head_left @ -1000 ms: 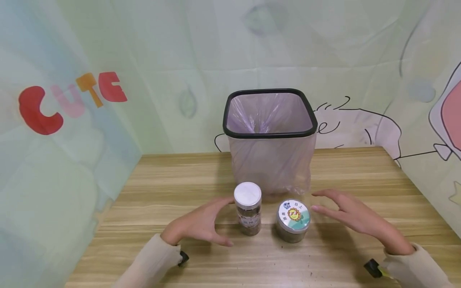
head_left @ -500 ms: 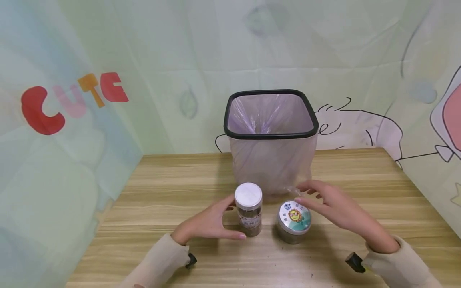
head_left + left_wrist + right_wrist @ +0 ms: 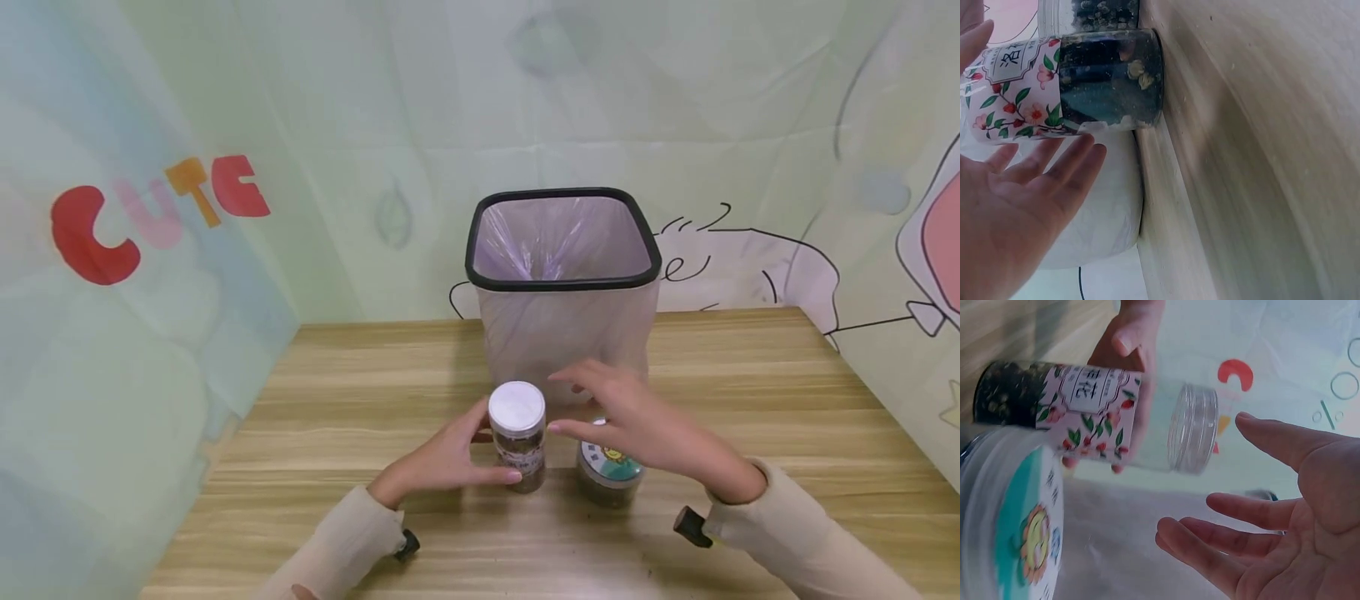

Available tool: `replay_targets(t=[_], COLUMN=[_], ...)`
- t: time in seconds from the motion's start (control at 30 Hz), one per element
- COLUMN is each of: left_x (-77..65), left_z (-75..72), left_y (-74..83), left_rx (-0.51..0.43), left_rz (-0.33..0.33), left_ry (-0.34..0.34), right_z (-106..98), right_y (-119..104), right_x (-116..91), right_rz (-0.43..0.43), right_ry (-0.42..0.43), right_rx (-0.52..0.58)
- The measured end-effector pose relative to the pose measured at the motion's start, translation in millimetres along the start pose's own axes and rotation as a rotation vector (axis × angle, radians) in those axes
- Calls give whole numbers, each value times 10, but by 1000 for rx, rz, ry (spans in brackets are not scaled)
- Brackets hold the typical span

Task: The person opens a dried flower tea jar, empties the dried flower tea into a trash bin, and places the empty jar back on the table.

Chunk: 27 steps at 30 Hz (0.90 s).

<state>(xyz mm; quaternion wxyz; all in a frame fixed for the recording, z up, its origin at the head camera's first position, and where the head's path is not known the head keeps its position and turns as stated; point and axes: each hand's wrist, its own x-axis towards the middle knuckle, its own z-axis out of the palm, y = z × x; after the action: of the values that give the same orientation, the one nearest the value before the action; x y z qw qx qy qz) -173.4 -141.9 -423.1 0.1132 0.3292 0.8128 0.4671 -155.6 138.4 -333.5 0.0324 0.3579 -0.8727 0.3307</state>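
A tall clear jar [image 3: 517,442] with a white lid and a pink floral label stands upright on the table, with dark dried pieces in its lower part. My left hand [image 3: 450,458] is spread around its left side, thumb in front and fingers behind; in the left wrist view the extended fingers [image 3: 1079,165] come right up to the label. Over a short round jar [image 3: 611,479] with a sunflower lid reaches my right hand [image 3: 630,417], hiding part of that lid. Its fingers [image 3: 1210,540] are spread beside the tall jar's lid [image 3: 1194,428], holding nothing.
Close behind the jars stands a bin [image 3: 562,333] with a black rim and a thin plastic liner. The wood-grain table [image 3: 360,367] meets a printed cloth backdrop [image 3: 337,167] at the back and on both sides.
My right hand has moved left, from beside the short jar to over it and near the tall jar's lid. The left hand has come closer around the tall jar. Both jars stay put.
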Motion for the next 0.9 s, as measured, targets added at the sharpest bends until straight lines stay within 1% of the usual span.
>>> replay_targets(t=[0.1, 0.27, 0.4, 0.6, 0.7, 0.9], left_x=[16, 37, 27, 54, 75, 95], left_z=[13, 24, 17, 21, 15, 28], left_y=[6, 11, 29, 23, 34, 23], left_rx=[-6, -9, -29, -44, -45, -39], left_rz=[10, 20, 10, 21, 26, 36], left_ry=[-6, -5, 2, 3, -3, -2], right_z=[38, 83, 122, 175, 197, 249], right_y=[-46, -102, -145, -173, -195, -239], right_x=[61, 137, 198, 264, 289, 330], right_rz=[-42, -61, -99, -158, -160, -117], right_ry=[-4, -27, -46, -17, -7, -26], right_rx=[-3, 21, 35, -11, -19, -33])
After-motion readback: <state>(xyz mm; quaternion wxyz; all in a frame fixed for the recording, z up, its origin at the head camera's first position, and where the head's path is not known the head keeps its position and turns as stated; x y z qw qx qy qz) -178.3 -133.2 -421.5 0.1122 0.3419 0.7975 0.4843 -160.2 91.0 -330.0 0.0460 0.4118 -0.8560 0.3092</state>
